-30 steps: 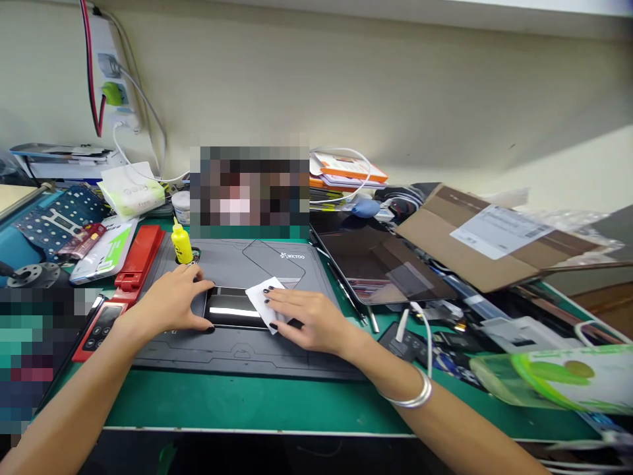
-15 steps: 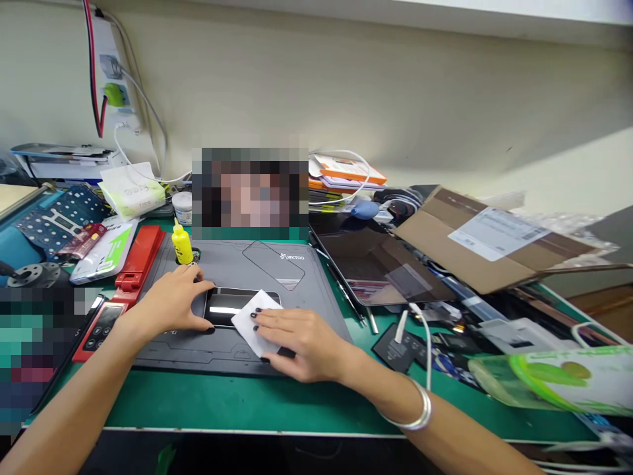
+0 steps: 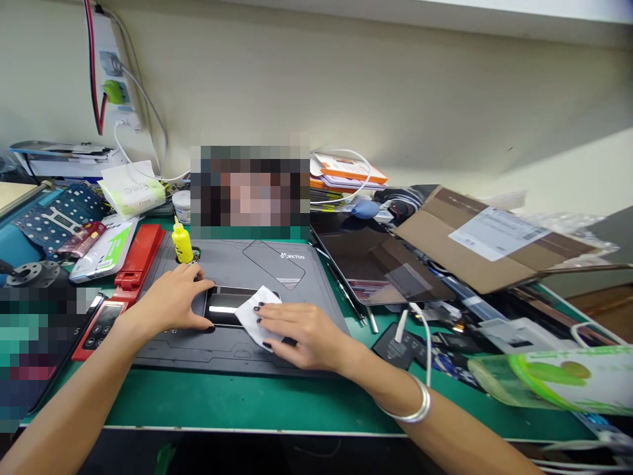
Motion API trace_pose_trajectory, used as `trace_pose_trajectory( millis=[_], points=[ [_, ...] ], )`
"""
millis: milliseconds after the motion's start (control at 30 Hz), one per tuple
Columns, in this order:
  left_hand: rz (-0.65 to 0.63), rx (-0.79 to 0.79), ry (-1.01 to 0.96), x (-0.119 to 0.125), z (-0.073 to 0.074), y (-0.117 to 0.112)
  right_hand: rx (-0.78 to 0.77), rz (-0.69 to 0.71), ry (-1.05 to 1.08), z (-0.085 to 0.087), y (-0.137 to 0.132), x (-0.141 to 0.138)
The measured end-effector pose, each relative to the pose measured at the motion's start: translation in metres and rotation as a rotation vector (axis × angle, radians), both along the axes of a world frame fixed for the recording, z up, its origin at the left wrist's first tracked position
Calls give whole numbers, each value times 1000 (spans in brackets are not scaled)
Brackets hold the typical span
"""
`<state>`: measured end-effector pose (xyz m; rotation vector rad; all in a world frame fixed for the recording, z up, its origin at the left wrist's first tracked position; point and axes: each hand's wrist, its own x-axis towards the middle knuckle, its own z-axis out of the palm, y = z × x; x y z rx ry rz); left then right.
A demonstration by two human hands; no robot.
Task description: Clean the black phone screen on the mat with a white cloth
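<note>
A smartphone [image 3: 222, 307] with a dark, shiny screen lies flat on the grey work mat [image 3: 198, 349]. My left hand [image 3: 180, 300] grips its left end, thumb on the near edge and fingers on the far edge. Under the fingers of my right hand [image 3: 301, 333], a white wipe [image 3: 254, 316] is pressed on the right part of the screen and hides it. Beyond the phone, a thin clear sheet with a black border [image 3: 274, 264] rests on the mat. A yellow dropper bottle [image 3: 182, 244] stands upright past my left hand.
Left of the mat lies a red tool with buttons [image 3: 131, 284]. Tweezer-like tools [image 3: 343, 290] and a large dark tablet-like screen [image 3: 376, 257] lie to the right. Farther right are an open cardboard box [image 3: 475, 244], loose phone parts [image 3: 395, 346] and a white cable [image 3: 428, 343].
My right hand and the wipe have shifted slightly to the right and away from me over the screen. The left hand and phone stay in place.
</note>
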<state>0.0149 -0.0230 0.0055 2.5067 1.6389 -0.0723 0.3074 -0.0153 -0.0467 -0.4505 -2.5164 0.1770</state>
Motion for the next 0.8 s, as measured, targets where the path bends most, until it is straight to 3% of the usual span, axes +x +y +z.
trace_pose_trajectory(
  millis=[133,333,533,700,800],
  points=[
    [9,-11,1,1,1,0,64,-122,-8,0,8,5],
    [2,-5,-3,1,1,-1,31,25,-8,3,-4,-2],
    [0,-7,22,1,0,0,70,-85,-8,2,3,2],
    [-9,-3,-7,0,-1,-1,-5,67,-7,2,-6,-2],
    [-6,4,-35,-1,-3,0,-9,30,11,1,2,2]
  ],
)
